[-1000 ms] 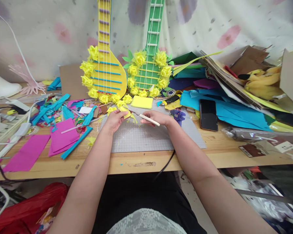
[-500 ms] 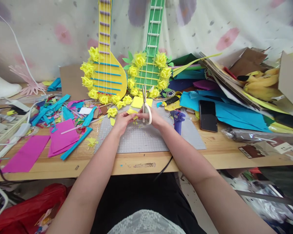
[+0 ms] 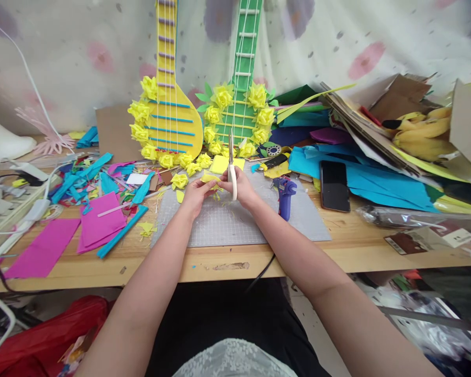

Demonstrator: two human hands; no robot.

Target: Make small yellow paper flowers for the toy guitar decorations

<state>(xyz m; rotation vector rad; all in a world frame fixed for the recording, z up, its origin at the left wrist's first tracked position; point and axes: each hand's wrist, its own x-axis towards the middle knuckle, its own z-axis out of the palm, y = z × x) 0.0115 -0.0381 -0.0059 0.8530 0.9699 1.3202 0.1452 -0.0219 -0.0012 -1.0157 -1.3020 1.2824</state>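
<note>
My left hand (image 3: 197, 197) pinches a small piece of yellow paper (image 3: 210, 178) above the grey cutting mat (image 3: 204, 230). White-handled scissors (image 3: 233, 180) are in my right hand (image 3: 244, 188), their blades pointing up and away from me. The fingertips of both hands meet near the paper's right end. Just behind the hands lies a stack of yellow paper squares (image 3: 220, 164). Loose yellow paper flowers (image 3: 179, 181) sit left of it. A purple glue gun (image 3: 286, 198) rests on the mat, right of my right hand.
Behind stand a yellow paper lute (image 3: 186, 123) and a green stringed instrument (image 3: 241, 94), both trimmed with yellow flowers. Pink paper sheets (image 3: 102, 220) and coloured scraps (image 3: 86, 175) cover the left. A phone (image 3: 335, 186), blue paper (image 3: 388, 180) and cardboard (image 3: 465, 131) lie right.
The scissors have turned slightly in my right hand, so their handle shows more edge-on. The yellow paper has tilted up a little in my fingers.
</note>
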